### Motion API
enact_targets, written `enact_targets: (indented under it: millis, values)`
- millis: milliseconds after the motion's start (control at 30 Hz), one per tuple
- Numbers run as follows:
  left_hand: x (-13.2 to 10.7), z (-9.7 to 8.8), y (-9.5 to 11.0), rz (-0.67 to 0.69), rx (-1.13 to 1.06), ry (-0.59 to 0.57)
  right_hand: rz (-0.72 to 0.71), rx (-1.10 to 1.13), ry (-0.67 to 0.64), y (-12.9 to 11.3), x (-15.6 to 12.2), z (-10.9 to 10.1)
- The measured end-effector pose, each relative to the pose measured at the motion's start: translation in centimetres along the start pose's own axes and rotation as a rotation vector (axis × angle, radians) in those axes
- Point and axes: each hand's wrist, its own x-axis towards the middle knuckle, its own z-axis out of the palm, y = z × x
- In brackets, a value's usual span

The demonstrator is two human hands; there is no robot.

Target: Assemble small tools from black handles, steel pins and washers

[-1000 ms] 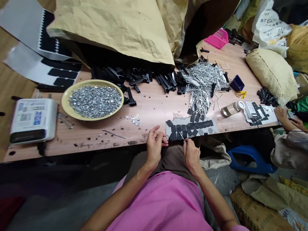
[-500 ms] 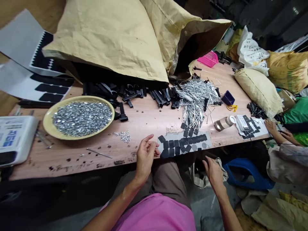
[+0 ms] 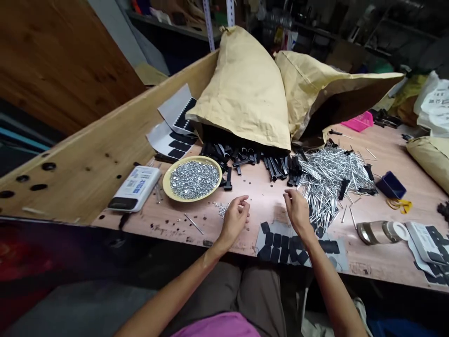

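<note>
Right hand (image 3: 297,213): now above the table (image 3: 268,200), up from below its edge; fingers slightly parted, apparently empty; metal pins (image 3: 324,180) within reach. Left hand (image 3: 236,220): loosely open, apparently empty, beside loose washers (image 3: 220,209).

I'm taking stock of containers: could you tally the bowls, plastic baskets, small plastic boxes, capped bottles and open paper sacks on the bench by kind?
Washer bowl: 1
Pink plastic basket: 1
Navy plastic box: 1
White-capped bottle: 1
Open paper sacks: 2
Total: 6
</note>
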Motion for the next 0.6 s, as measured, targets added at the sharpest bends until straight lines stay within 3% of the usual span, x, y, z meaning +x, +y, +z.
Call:
enact_targets:
  millis: [133,233,300,400,500,600]
  values:
    - [4.6,0.9,0.0,0.222,0.150,0.202,0.118,-0.161,-0.101,-3.6,6.5,1.8]
    - [7.9,2.1,0.6,0.426,0.289,0.353,0.188,-0.287,-0.157,-5.2,8.7,3.2]
    - [9.7,2.5,1.0,0.475,0.387,0.398,0.144,-0.290,-0.191,-5.4,8.7,4.0]
    - [11.7,2.4,1.5,0.444,0.522,0.339,0.077,-0.240,-0.227,-4.3,7.4,4.3]
    - [12.8,2.1,1.8,0.384,0.594,0.252,0.026,-0.151,-0.195,-2.4,5.9,3.3]
    - [12.4,1.6,2.0,0.377,0.607,0.243,-0.037,-0.103,-0.158,-0.5,4.8,1.6]
